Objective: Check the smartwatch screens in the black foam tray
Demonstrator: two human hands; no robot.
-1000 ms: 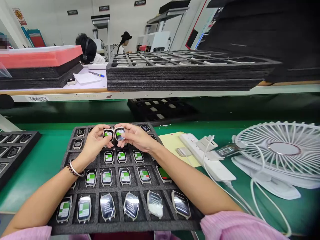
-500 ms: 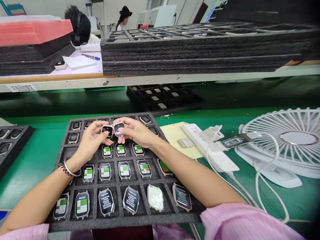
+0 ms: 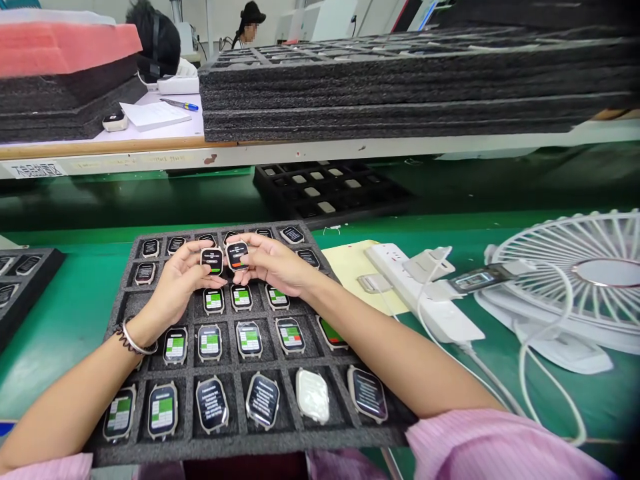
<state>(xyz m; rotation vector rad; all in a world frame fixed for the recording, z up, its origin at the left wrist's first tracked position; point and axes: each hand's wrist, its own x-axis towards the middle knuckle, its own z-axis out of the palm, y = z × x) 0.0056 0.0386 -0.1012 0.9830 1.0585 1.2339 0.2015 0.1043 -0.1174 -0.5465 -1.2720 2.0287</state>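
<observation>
A black foam tray [image 3: 125, 308] lies on the green bench in front of me, its cells holding several watch bodies with lit screens. My left hand [image 3: 176, 283] holds one watch body [image 3: 213, 261] above the tray's far rows. My right hand [image 3: 273, 264] holds a second watch body [image 3: 237, 255] right beside it. Both screens face up and show dark pages. In the near row one watch body [image 3: 313, 395] lies face down, white back up.
A white power strip [image 3: 425, 300] with chargers and cables lies right of the tray, on a yellow sheet [image 3: 350, 267]. A white fan [image 3: 575, 280] lies at the far right. Another tray [image 3: 20, 280] sits left. Stacked foam trays [image 3: 400, 87] fill the shelf above. Two people sit beyond.
The view has dropped slightly. Both held watch screens have changed from green-and-white pages to dark pages. My hands stay together over the tray's far rows.
</observation>
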